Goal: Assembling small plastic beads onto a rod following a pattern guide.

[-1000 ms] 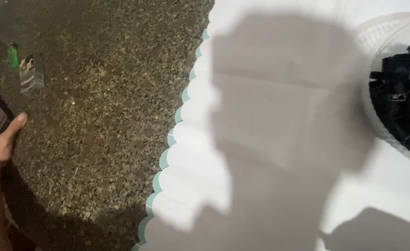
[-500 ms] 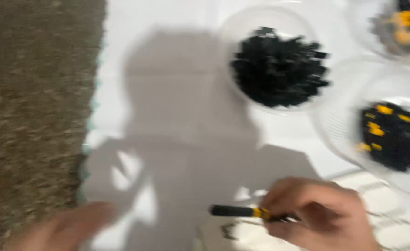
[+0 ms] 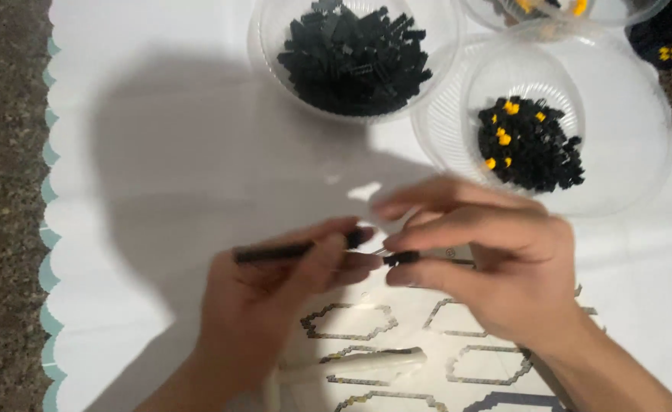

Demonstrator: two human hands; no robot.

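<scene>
My left hand (image 3: 275, 297) pinches a thin black rod-like piece (image 3: 271, 252) that sticks out to the left. Facing it, my right hand (image 3: 488, 259) grips a small black piece (image 3: 401, 258) between thumb and fingers; the two pieces nearly meet at the fingertips. Both hands hover over a white sheet (image 3: 397, 328) printed with grey hexagon outlines. A clear bowl (image 3: 435, 23) of small black pieces stands beyond the hands. To its right is a second clear bowl (image 3: 626, 130) holding black pieces with a few yellow ones.
The white cloth (image 3: 160, 152) with a scalloped teal edge lies over speckled brown carpet (image 3: 4, 191) on the left. Two more containers with black and yellow pieces (image 3: 671, 38) are cut off at the top right. A whitish tube-like object (image 3: 374, 360) lies below my hands.
The camera swung from the carpet onto the cloth and bowls. My left hand, earlier at the far left holding a dark object, came in; both hands now meet on the black pieces.
</scene>
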